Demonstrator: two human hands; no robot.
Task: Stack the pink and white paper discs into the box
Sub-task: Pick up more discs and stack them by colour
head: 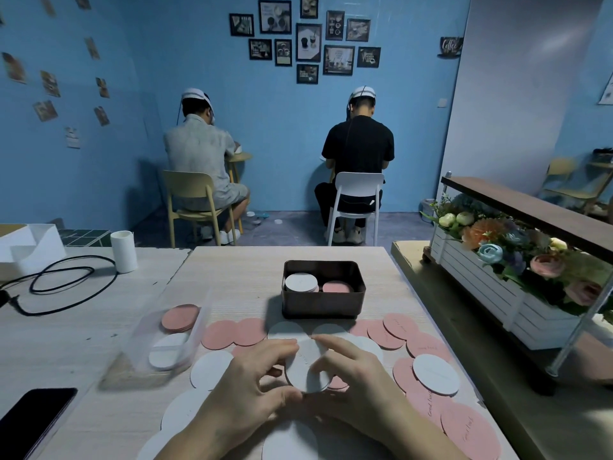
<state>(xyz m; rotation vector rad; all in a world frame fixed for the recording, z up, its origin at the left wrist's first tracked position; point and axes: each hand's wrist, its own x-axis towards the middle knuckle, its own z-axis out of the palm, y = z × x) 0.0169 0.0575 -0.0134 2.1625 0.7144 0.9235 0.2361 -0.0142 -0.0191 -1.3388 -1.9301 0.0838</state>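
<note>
A dark brown box [323,307] stands mid-table, holding a white disc stack [300,282] on its left and a pink disc stack [336,287] on its right. In front of it, many pink discs [398,330] and white discs [436,374] lie spread and overlapping on the table. My left hand [247,390] and my right hand [356,386] together hold a small stack of white discs [303,363] just above the spread, fingers curled round its edges.
A clear plastic lid [169,343] lies at left with pink and white discs under it. A black phone [33,423], a black cable [66,280] and a white cup [123,250] sit further left. A flower crate [517,293] stands on the right. Two people sit with backs turned.
</note>
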